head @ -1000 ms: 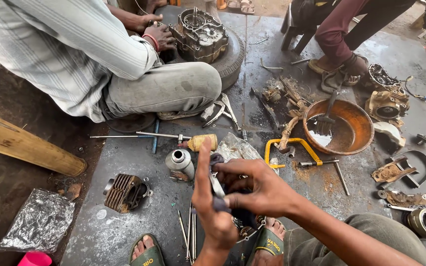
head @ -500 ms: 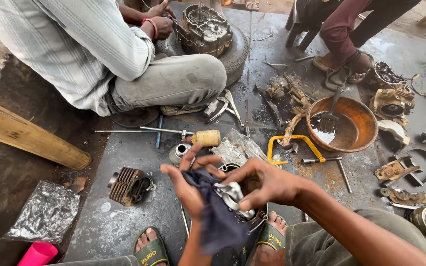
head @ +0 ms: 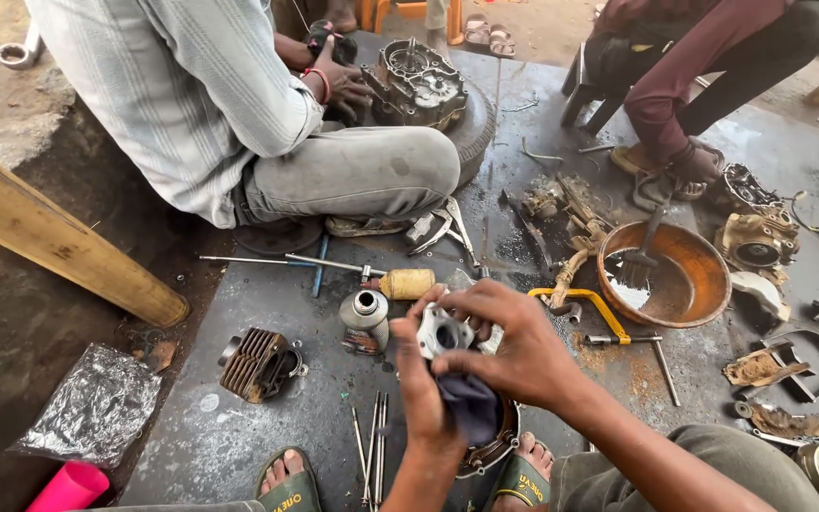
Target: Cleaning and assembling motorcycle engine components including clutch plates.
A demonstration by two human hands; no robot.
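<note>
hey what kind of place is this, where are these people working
Most likely a small roadside engine repair shop, worked on the ground. An opened engine case sits on a tyre, a finned cylinder lies on the oily floor, and the left hand and right hand wipe a metal part with a rag.

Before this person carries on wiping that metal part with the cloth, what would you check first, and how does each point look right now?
1. Metal part held in both hands: ok, left hand below, right hand over it.
2. Dark cloth against the part: ok, bunched under it.
3. Part's centre hole clean: cannot tell.
4. Loose rods away from the feet: not ok, they lie beside the sandal.
5. Rusty bowl within reach: ok, just to the right.
</note>
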